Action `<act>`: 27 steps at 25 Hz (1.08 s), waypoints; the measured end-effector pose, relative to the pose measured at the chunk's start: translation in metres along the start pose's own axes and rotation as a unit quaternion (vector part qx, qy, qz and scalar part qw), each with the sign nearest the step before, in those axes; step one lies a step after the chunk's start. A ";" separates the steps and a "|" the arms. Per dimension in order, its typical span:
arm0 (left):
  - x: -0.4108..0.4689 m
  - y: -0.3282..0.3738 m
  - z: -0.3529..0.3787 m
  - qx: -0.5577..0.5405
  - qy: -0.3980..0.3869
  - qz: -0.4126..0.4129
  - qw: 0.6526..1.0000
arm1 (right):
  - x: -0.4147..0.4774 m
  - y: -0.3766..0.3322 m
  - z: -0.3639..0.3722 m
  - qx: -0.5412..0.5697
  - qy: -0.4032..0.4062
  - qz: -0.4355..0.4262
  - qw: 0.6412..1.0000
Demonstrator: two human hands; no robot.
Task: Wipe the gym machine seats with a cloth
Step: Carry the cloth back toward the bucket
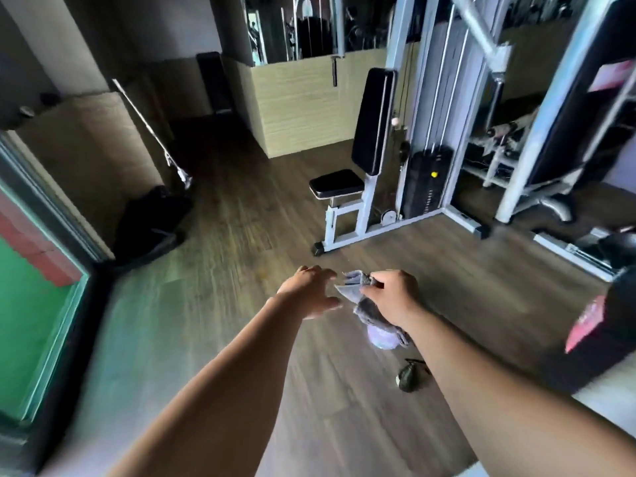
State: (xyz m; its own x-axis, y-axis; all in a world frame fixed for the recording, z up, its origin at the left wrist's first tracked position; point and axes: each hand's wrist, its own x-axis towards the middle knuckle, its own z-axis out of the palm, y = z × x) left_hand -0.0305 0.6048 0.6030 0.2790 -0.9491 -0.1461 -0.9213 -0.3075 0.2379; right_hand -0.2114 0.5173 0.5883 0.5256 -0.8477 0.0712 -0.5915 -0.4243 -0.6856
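The right hand (pixel 392 297) grips the bunched cloth (pixel 354 290); the left hand (pixel 309 290) is open beside it. A loose regrip could drop it before the seat (pixel 336 183).

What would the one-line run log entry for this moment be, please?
phase: approach | right hand: holds grey cloth | left hand: open, beside cloth | black seat pad: ahead, untouched

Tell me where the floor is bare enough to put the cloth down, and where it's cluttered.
Free: the wood floor between the black bag on the left and the machine seat, running back toward the hands. Also the stretch in front of the machine's base frame. Crowded: the right side, packed with machine frames, and near the small dark object below the cloth.
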 end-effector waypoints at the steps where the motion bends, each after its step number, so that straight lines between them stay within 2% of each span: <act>1: 0.032 0.001 -0.002 -0.016 -0.015 0.024 0.999 | 0.022 0.008 0.004 0.023 -0.005 0.018 1.000; 4: 0.123 0.015 -0.003 -0.086 -0.089 0.076 0.989 | 0.083 0.036 0.004 0.100 0.044 0.096 0.989; 6: 0.183 0.028 0.006 -0.184 -0.132 0.101 0.969 | 0.113 0.053 -0.009 0.129 0.092 0.155 0.975; 8: 0.233 0.042 0.018 -0.267 -0.163 0.113 0.943 | 0.136 0.073 -0.019 0.168 0.134 0.209 0.954; 10: 0.289 0.060 0.040 -0.293 -0.172 0.113 0.934 | 0.163 0.112 -0.020 0.241 0.169 0.262 0.919; 12: 0.339 0.076 0.068 -0.332 -0.178 0.090 0.922 | 0.190 0.153 -0.013 0.328 0.157 0.307 0.880; 14: 0.385 0.092 0.098 -0.355 -0.203 0.062 0.910 | 0.217 0.195 -0.002 0.404 0.120 0.316 0.850; 17: 0.436 0.105 0.149 -0.350 -0.215 0.014 0.911 | 0.249 0.250 0.021 0.404 0.096 0.355 0.838; 21: 0.509 0.103 0.248 -0.316 -0.264 -0.025 0.911 | 0.286 0.347 0.073 0.333 0.132 0.468 0.808; 27: 0.580 0.065 0.414 -0.320 -0.350 -0.113 0.873 | 0.332 0.483 0.175 0.238 0.112 0.566 0.781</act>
State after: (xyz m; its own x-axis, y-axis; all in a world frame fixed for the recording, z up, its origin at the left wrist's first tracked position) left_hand -0.0413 0.0629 0.1360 -0.0075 -0.6538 -0.7566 -0.4612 -0.6691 0.5828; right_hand -0.2154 0.0864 0.1546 -0.3212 -0.6512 -0.6876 -0.2786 0.7589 -0.5886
